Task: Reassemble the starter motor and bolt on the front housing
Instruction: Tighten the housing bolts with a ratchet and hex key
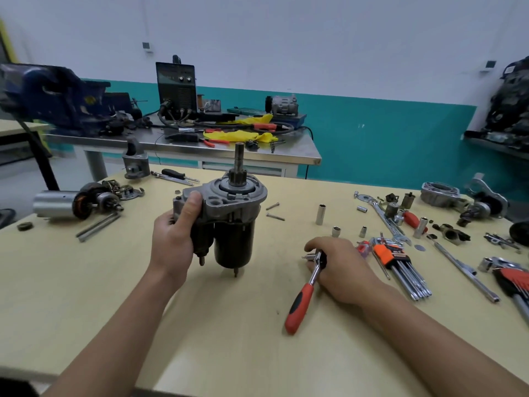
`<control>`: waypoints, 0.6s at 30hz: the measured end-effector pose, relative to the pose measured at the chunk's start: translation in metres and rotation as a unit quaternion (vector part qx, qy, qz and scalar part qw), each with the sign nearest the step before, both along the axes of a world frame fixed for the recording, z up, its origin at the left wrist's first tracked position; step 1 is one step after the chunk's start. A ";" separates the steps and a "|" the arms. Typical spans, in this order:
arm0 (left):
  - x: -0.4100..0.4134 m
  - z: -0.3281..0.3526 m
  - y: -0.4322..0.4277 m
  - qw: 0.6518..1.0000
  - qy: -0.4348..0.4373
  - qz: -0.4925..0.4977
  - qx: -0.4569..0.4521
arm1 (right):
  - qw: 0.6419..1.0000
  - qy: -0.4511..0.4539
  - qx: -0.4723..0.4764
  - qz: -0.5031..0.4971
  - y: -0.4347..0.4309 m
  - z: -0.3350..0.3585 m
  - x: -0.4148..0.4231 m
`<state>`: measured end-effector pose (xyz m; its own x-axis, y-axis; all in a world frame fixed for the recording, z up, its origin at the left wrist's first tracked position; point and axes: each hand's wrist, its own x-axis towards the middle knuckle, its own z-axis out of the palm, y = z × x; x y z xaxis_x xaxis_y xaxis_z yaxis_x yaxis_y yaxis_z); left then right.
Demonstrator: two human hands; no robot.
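The left hand (174, 236) is gripping the starter motor (226, 222) around its solenoid side, thumb pressing on the aluminium front housing (232, 196), and is holding the unit upright on the table (200, 325) with the pinion shaft (240, 161) pointing up. The right hand (337, 265) is lying on the table well to the right of the motor, its fingers closing loosely around the head of the red-handled ratchet (306, 290), whose handle is trailing back toward the wrist. Just beyond the left hand's far side, two loose bolts (274, 211) are lying beside the housing — probably the ones it needs. The motor is balancing on a stud at its base, so if the left hand's grip is slackening while the right is fetching a bolt, the unit could be tipping over and knocking the housing out of line. A bolt started crooked under ratchet force might be stripping the soft aluminium thread. Counting what is showing: one motor in hand, one ratchet, two bolts, four small sockets (336, 231) standing just beyond the right hand's fingertips, and one set of hex keys (398, 265) in an orange holder beside its knuckles; farther right the clutter is too mixed to be counting reliably.
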<state>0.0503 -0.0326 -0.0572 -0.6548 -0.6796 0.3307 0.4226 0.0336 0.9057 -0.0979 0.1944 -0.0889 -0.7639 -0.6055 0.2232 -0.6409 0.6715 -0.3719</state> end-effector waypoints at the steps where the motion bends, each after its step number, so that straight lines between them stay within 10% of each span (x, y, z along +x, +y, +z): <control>1: 0.000 0.000 0.001 1.000 -0.002 0.000 -0.001 | 1.000 -0.006 -0.002 -0.003 0.001 0.001 -0.001; 18: -0.003 -0.004 0.002 0.998 0.016 0.061 0.015 | 0.992 -0.009 0.118 -0.043 0.033 0.023 -0.010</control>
<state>0.0477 -0.0302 -0.0607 -0.5569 -0.7629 0.3284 0.4453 0.0595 0.8934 -0.1081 0.2272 -0.0658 -0.8179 -0.5713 0.0691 -0.5719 0.7936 -0.2077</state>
